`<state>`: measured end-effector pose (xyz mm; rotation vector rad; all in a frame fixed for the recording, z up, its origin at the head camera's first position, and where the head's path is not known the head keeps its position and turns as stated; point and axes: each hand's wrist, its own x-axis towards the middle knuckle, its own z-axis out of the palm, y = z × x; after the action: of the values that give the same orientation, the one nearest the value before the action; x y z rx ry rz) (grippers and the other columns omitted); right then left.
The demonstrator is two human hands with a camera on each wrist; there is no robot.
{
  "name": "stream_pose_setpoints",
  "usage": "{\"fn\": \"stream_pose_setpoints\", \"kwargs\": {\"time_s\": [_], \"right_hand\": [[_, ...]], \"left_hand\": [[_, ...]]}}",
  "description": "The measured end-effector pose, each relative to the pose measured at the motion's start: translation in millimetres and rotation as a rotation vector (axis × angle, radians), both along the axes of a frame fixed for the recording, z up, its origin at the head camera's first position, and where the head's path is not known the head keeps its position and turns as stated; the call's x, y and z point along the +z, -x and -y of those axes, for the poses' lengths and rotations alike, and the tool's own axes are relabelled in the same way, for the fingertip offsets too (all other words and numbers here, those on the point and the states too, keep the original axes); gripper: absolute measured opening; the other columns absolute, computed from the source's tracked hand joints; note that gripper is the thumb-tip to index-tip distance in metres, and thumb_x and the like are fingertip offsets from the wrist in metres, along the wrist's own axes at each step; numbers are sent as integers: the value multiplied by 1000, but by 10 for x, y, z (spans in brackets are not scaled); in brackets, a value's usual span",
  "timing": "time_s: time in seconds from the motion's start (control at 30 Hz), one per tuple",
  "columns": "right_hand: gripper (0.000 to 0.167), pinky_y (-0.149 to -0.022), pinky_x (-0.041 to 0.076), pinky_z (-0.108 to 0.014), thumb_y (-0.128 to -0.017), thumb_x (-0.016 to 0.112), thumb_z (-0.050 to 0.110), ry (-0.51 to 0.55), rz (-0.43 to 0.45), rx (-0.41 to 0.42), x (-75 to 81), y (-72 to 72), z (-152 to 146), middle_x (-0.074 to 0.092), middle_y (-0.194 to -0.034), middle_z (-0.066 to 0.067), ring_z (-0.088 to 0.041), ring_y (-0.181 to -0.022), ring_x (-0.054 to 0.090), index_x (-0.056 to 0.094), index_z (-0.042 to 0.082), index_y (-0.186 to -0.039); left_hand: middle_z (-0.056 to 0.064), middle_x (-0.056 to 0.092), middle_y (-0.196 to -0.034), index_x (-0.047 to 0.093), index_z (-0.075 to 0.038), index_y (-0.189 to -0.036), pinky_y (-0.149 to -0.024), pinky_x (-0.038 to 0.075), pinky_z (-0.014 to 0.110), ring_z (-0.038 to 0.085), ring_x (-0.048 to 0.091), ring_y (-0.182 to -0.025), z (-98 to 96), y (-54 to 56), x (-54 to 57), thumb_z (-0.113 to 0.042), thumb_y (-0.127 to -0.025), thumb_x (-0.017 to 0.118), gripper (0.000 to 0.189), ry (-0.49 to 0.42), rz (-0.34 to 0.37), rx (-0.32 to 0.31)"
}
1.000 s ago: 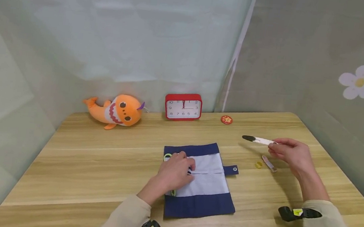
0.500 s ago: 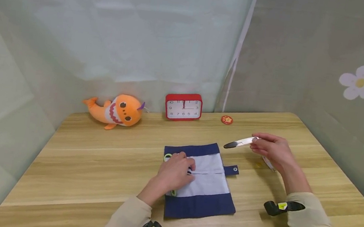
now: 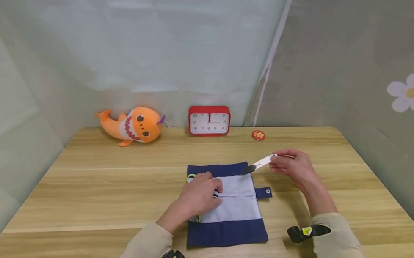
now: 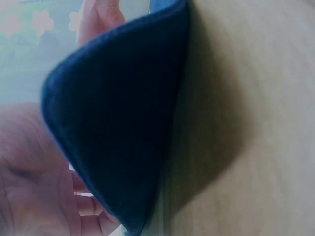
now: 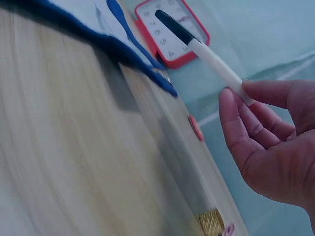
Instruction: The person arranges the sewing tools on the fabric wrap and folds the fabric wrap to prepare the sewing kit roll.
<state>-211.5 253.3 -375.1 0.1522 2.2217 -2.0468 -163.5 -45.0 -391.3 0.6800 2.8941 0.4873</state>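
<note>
The left hand lay bent-fingered on the soft-looking, open navy pouch, partly hiding a green loop; whether it gripped anything could not be told. Above the pouch's far right corner hung a black-ended white tool, perhaps a pen or snips, likely light, stiff and best taken by its white end, where the right hand pinched it, thumb against fingertips. That arm nearly hid a gold ring from the head view.
</note>
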Motion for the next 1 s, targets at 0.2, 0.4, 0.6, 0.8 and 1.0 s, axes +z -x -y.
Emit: {"fn": "stream_pose_setpoints", "kwargs": {"time_s": [0.2, 0.4, 0.6, 0.8, 1.0], "right_hand": [[38, -77, 64, -29, -101, 65, 0, 21, 8, 52, 8, 48, 227, 74, -84, 1, -11, -77, 75, 53, -17, -132], [44, -75, 64, -33, -100, 64, -2, 14, 42, 99, -22, 83, 446, 73, -83, -3, -13, -76, 74, 50, -19, -138], [44, -69, 64, -32, -99, 65, -4, -29, 53, 120, -100, 118, 608, 72, -82, -7, -14, -71, 72, 53, -16, -139], [40, -71, 65, -35, -100, 64, -3, -108, 48, 118, -135, 136, 705, 72, -88, -11, -16, -72, 73, 58, -13, -137], [37, -73, 65, -36, -101, 65, 1, -170, 41, 129, -139, 151, 768, 71, -96, -16, -19, -75, 73, 62, -11, -135]], "left_hand": [[10, 68, -111, 76, -16, -107, -85, 57, 48, 30, 59, -107, -6, -2, 7, -27, -93, 81, 19, 1, 9, 10], [9, 67, -111, 77, -16, -106, -82, 57, 48, 29, 59, -108, -10, 3, 14, -27, -91, 82, 19, 2, 12, 21], [8, 67, -109, 77, -17, -105, -79, 55, 46, 28, 58, -105, -14, 7, 10, -28, -91, 82, 19, -2, 21, 33], [9, 67, -112, 77, -17, -106, -82, 57, 47, 29, 59, -107, -13, 10, 10, -29, -91, 82, 20, 5, 28, 33], [9, 67, -113, 77, -16, -107, -84, 57, 47, 29, 59, -110, -14, 10, 2, -30, -92, 82, 21, 5, 34, 35]]}}
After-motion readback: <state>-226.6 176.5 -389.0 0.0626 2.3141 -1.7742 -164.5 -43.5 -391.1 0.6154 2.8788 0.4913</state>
